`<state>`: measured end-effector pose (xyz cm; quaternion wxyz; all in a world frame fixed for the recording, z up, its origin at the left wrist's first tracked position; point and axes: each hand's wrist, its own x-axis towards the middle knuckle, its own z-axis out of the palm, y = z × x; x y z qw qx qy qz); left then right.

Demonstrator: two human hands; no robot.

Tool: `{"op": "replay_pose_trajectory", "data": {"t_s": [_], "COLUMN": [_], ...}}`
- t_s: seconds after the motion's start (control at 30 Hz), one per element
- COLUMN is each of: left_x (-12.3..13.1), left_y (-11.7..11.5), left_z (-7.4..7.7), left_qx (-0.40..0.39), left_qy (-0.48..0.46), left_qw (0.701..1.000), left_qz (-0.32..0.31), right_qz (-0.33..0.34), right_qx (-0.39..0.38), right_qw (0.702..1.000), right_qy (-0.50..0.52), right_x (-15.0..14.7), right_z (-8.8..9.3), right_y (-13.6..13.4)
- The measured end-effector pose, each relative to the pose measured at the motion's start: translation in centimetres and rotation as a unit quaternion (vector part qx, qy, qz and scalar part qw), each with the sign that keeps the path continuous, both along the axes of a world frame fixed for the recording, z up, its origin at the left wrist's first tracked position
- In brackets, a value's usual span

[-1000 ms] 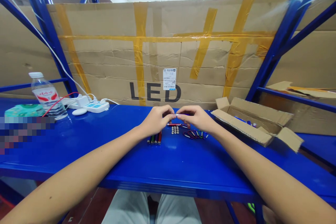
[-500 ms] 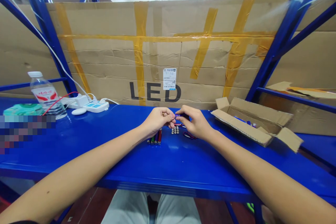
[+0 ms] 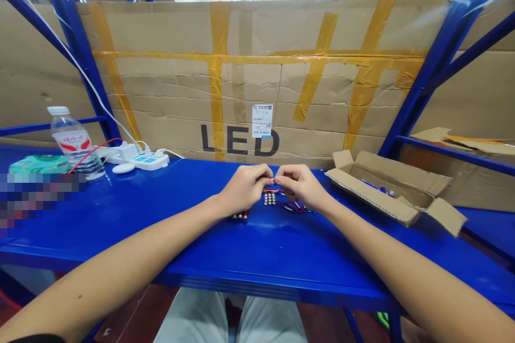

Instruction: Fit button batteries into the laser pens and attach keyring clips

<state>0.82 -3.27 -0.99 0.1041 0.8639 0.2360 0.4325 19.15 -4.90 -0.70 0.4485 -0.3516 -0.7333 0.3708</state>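
My left hand [image 3: 248, 186] and my right hand [image 3: 301, 185] meet above the blue table, both closed in a pinch. A tiny shiny metal piece [image 3: 274, 179] shows between their fingertips; the fingers hide most of it. Just below lie several round silver button cells [image 3: 269, 199] in neat rows. A red metal piece [image 3: 274, 191] lies behind these cells. Under my left hand, the ends of several slim metal tubes [image 3: 240, 217] stick out, one of them red. Several coloured carabiner clips [image 3: 295, 207] lie beneath my right hand.
An open cardboard box [image 3: 370, 201] with blue items inside stands at the right. On the left are a water bottle [image 3: 76, 144], a green packet [image 3: 40, 164] and a white power strip [image 3: 148, 161] with cables. A large cardboard panel [image 3: 177, 86] rises behind the blue table [image 3: 277, 257].
The purple piece seen between my fingers is now hidden. My left hand has turned and shifted right, covering more of the tubes. More of the clips show under my right hand.
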Motion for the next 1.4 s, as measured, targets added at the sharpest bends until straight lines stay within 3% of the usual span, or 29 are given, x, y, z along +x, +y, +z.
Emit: {"op": "replay_pose_trajectory", "data": {"t_s": [0.13,0.23,0.33,0.47,0.9,1.13,1.4], "left_x": [-0.2,-0.2,-0.2,-0.2,-0.1,0.1,0.0], "left_y": [0.3,0.4,0.5,0.9,1.0,0.8,0.3], "left_z": [0.0,-0.1,-0.2,-0.5,-0.7,-0.7,0.1], "left_qx": [0.088,0.138,0.178,0.207,0.220,0.150,-0.017], "left_qy": [0.027,0.062,0.114,0.148,0.149,0.090,-0.003], "left_qw": [0.996,0.988,0.977,0.967,0.964,0.985,1.000], "left_qz": [0.003,-0.003,0.009,0.023,0.019,0.002,0.006], "right_qz": [0.064,0.094,0.113,0.138,0.109,0.040,0.054], "right_qx": [-0.177,-0.275,-0.338,-0.366,-0.361,-0.247,-0.111], "right_qw": [0.977,0.949,0.927,0.913,0.922,0.960,0.991], "right_qy": [0.101,0.118,0.120,0.117,0.090,0.128,0.050], "right_x": [-0.1,0.1,0.5,0.8,0.9,-0.3,0.3], "right_z": [0.2,0.4,0.4,0.3,0.5,0.9,1.1], "right_y": [0.0,0.2,0.6,1.0,0.7,-0.3,-0.7]}}
